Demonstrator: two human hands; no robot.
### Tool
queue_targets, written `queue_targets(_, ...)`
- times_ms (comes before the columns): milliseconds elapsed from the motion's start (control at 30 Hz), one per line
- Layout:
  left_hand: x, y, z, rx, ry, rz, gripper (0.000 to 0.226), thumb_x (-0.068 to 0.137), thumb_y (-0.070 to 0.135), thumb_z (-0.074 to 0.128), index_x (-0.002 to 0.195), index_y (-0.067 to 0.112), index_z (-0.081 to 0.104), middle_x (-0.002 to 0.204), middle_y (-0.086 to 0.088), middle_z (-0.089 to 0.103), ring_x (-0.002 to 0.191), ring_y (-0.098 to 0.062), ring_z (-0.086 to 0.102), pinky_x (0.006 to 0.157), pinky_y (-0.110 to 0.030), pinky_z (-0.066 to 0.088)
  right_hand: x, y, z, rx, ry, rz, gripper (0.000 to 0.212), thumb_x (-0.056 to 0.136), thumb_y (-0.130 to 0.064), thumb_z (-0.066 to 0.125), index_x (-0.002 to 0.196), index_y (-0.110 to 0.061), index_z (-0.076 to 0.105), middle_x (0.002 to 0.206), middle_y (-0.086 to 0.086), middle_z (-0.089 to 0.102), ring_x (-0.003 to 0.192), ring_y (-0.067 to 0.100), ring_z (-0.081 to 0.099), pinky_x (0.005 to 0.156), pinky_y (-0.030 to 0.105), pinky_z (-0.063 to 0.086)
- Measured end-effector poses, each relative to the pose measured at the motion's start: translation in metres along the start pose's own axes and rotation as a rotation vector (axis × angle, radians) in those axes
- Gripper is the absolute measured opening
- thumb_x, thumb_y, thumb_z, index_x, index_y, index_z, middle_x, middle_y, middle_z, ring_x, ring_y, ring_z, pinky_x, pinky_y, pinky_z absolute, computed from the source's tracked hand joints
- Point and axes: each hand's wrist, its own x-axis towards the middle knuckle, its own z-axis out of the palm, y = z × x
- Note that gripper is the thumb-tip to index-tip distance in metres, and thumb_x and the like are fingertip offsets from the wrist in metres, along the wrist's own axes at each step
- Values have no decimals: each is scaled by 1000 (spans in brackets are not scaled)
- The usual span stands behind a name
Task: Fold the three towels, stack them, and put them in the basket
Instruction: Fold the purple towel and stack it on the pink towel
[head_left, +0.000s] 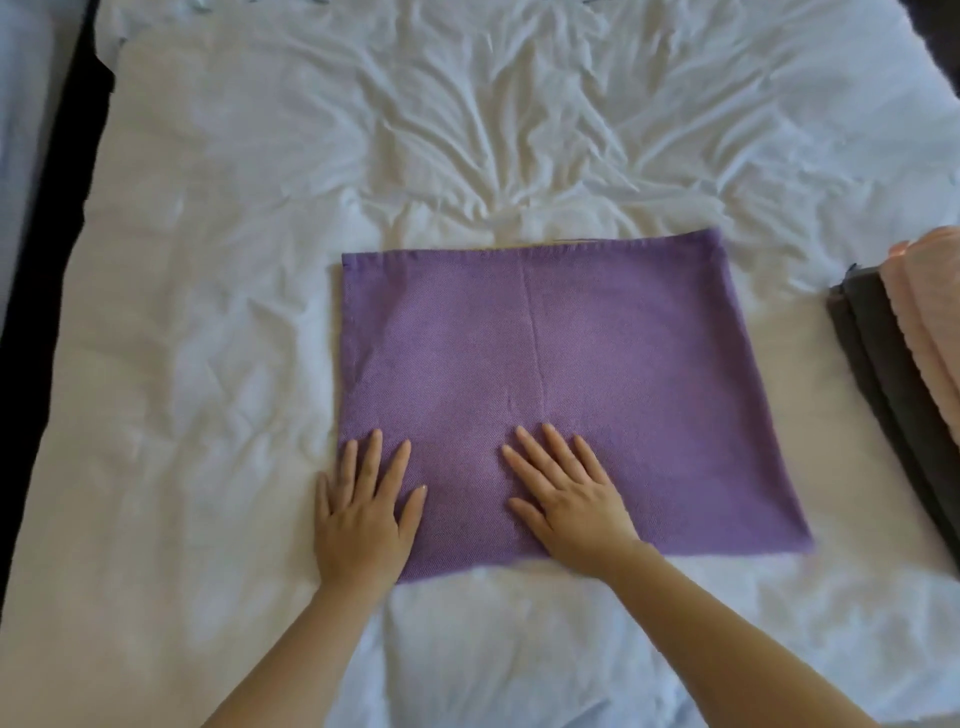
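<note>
On bed (208, 260), L hand (363, 512) & R hand (571, 501) lay flat-fingered, gripping nothing, on purple towel (545, 353).
Seemed mid-fold; 2 other towels (901, 374) stacked at right; basket unseen.

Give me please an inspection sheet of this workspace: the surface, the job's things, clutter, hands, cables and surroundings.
Surface: white sheet, wrinkled, most of all at the far middle.
Job's things: purple towel lies flat on the sheet, with a crease down its middle; grey towel and pink towel at the right edge, pink on top of grey, both cut by the frame; basket not seen.
Clutter: nothing seen.
Grippers: left hand flat, fingers straight, on the purple towel's near left corner, partly on the sheet; right hand flat on the towel by its near edge.
Cables: nothing seen.
Surroundings: dark strip along the sheet's left side.
</note>
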Motion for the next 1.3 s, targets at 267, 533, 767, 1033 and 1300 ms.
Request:
queue_targets(267,-11,-5,-3,-431,101,-388,78,78,44,74,135,0,44,122,-24,53,108,-42,53,85,-46,45,-80,77,5,73,26,549,68,87,-62,18,149,-35,12,156,-15,13,145,9,8,118,34,6)
queue_targets(533,-18,-5,-20,-846,54,-637,32,82,42,68,95,13,60,90,-3,65,75,-19,60,59,-30,44,-125,123,8,184,16,862,78,90,-66,9,153,-20,3,161,-3,1,148,15,-3,120,36,-3)
queue_targets(767,-25,52,-71,-744,306,-430,27,81,26,72,103,13,63,93,1,66,84,-22,59,74,-30,41,-122,123,-20,317,132,761,60,97,-36,40,151,-22,18,161,1,9,148,22,1,117,36,-6)
queue_targets(1033,0,214,-101,-671,281,-3,31,82,21,71,111,12,66,107,-5,68,99,-25,61,79,-26,40,-120,158,-47,774,220,710,42,91,-16,58,132,-12,52,135,6,52,123,23,48,100,29,36)
queue_targets(1300,-21,328,-20,-580,-304,339,52,86,20,63,136,19,49,132,-2,55,118,-21,53,97,-31,41,-137,197,-60,1342,81,784,12,92,-11,57,96,-14,68,95,10,71,87,20,66,90,37,53)
